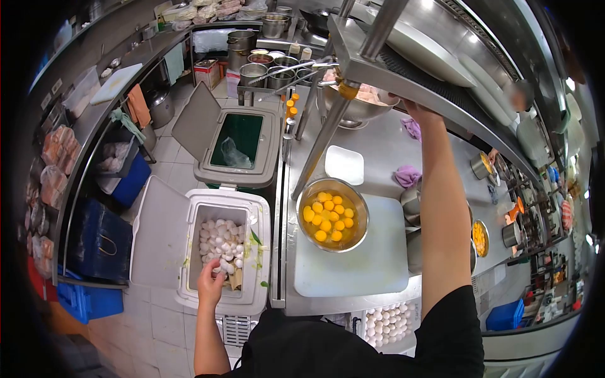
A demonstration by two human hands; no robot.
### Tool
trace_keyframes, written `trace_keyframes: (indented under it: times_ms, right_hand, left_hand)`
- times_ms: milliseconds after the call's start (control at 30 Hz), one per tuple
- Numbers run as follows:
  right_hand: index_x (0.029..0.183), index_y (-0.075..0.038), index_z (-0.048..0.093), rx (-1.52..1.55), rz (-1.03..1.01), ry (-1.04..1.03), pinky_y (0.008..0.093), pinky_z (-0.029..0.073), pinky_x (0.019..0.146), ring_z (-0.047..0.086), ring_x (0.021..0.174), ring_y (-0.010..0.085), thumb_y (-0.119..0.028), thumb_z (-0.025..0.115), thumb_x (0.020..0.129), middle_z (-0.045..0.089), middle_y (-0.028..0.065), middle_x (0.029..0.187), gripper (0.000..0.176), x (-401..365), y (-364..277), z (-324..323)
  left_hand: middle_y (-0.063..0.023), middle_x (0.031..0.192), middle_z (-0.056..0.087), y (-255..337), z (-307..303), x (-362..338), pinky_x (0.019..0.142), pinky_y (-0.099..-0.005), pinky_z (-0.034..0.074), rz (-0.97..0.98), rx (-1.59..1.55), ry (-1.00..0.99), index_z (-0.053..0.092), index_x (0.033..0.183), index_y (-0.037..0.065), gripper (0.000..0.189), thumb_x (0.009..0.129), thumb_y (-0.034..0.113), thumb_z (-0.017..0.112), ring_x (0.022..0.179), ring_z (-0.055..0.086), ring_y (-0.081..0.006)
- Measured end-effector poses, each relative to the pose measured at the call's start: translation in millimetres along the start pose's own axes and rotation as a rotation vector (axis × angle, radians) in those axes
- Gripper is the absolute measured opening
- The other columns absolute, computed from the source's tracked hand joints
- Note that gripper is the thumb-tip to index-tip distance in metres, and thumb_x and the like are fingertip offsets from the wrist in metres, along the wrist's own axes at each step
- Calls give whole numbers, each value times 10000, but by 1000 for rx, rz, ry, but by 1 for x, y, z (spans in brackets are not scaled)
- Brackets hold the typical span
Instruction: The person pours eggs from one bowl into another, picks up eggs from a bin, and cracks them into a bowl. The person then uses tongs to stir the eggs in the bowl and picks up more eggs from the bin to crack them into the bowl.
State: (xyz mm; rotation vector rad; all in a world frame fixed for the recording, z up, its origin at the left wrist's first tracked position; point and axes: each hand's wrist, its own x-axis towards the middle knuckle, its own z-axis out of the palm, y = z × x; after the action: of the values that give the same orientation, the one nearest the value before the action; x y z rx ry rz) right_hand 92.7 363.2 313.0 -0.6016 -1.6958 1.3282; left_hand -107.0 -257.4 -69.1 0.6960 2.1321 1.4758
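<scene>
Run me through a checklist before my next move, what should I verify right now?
1. Left hand over the white bin of eggshells: ok.
2. Left hand emptied: cannot tell, fingers curl over the shells.
3. Bin lid open: ok.
4. Bowl of yolks fully on the white board: ok.
5. Right hand grip at the steel shelf: cannot tell, partly hidden.
6. Egg tray under the counter stocked: ok.

The white bin (261, 220) stands on the floor at nine o'clock of the steel bowl (358, 200), its lid (161, 233) thrown open to nine o'clock, roughly half full of broken white eggshells (220, 242), while the bowl sits upright on the counter holding a cluster of raw yolks (328, 217).
</scene>
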Motion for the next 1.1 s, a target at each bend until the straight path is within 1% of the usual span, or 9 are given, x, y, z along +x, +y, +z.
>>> trace_keyframes:
  times_ms: [33,167,433,600,633,733,900,967,1100]
  right_hand:
    - [1062,-88,661,548,96,182,436,584,800,679,953,300,-230,637,927,709,114,987,197,-7,-9,1]
    - [1075,-62,655,200,-41,-176,423,606,795,691,916,295,-279,636,945,706,123,979,253,-49,-35,-11]
    - [1095,42,601,341,188,318,398,619,790,702,800,277,-184,575,1005,679,182,975,244,-121,-25,-85]
    - [1193,-4,616,908,155,-57,389,566,968,678,1044,259,-133,602,989,670,145,1212,242,-276,51,-113]
    - [1336,2,545,1009,254,287,375,586,926,683,1051,256,-150,579,1000,631,141,1295,371,-319,66,-95]
    - [1589,-66,112,1231,363,-120,241,507,605,589,714,136,-264,613,967,573,197,1330,823,-427,109,-52]
    - [1567,17,136,1401,430,-183,303,461,565,604,694,168,-222,717,873,562,233,1292,937,-490,71,7]
    - [1561,21,176,1330,450,-512,319,449,563,587,681,156,-210,714,851,559,233,1240,920,-489,54,6]
    - [1497,26,320,1039,752,-531,248,394,524,477,582,102,-296,732,820,551,75,853,855,-472,25,16]
  left_hand:
    - [-113,1133,666,0,5,-1,736,-292,529,-5,-19,-8,626,1260,55,408,854,68,653,788,620,-147]
    - [-101,1112,679,28,25,-3,730,-279,525,-6,34,-31,626,1252,38,395,860,72,656,795,624,-133]
    - [-55,1052,680,88,62,18,718,-262,518,72,-246,-45,635,1187,9,264,933,66,593,787,638,-114]
    - [-68,1047,678,113,87,20,720,-248,527,66,-315,-76,637,1164,-10,220,965,64,582,806,635,-109]
    - [-73,1048,678,115,93,18,720,-247,530,37,-371,-102,638,1157,-11,207,974,66,579,819,634,-108]
    - [-82,1053,677,117,111,8,719,-249,536,-5,-456,-171,640,1142,-10,185,987,67,574,842,631,-106]
    - [-61,981,691,132,134,3,711,-234,524,1,-437,-279,638,1129,-9,174,985,67,574,764,627,-99]
    - [-52,949,695,134,134,3,702,-228,516,-5,-438,-281,637,1131,-7,178,985,73,575,733,626,-97]
    - [-63,955,694,127,130,1,694,-237,515,-58,-495,-269,640,1126,0,174,989,83,572,738,624,-101]
